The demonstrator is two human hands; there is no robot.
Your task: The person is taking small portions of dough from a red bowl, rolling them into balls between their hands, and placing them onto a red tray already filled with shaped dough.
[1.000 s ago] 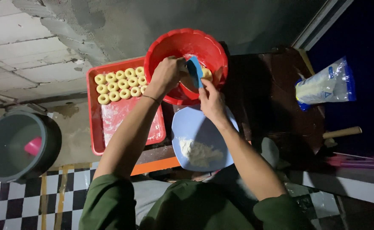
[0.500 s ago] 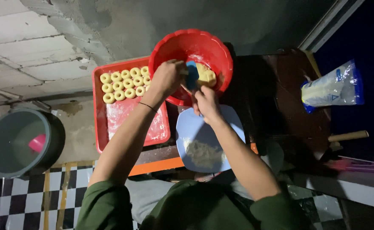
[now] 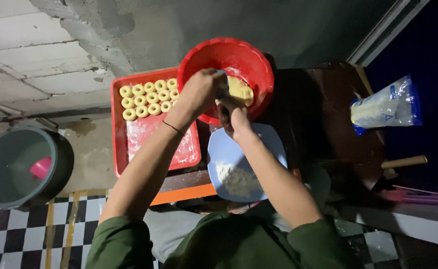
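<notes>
A: Two hands over the red bowl (image 3: 239, 57) at upper centre. What's held?
B: Left hand (image 3: 201, 90) curled shut around a small blue cutter, I think; right hand (image 3: 234, 119) pinches yellow dough (image 3: 241, 89) inside the bowl.
A: Why the red tray (image 3: 154, 144) left of it?
B: Close by, so cut dough rings (image 3: 146, 97) line up there; blue plate (image 3: 239, 159) with flour sits below.

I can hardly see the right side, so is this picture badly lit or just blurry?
Head view: uneven light, not blur. The red bowl, red tray and both hands are bright and fairly sharp; the dark table and the right edge sink into shadow; the plastic bag shows slight glare.
</notes>
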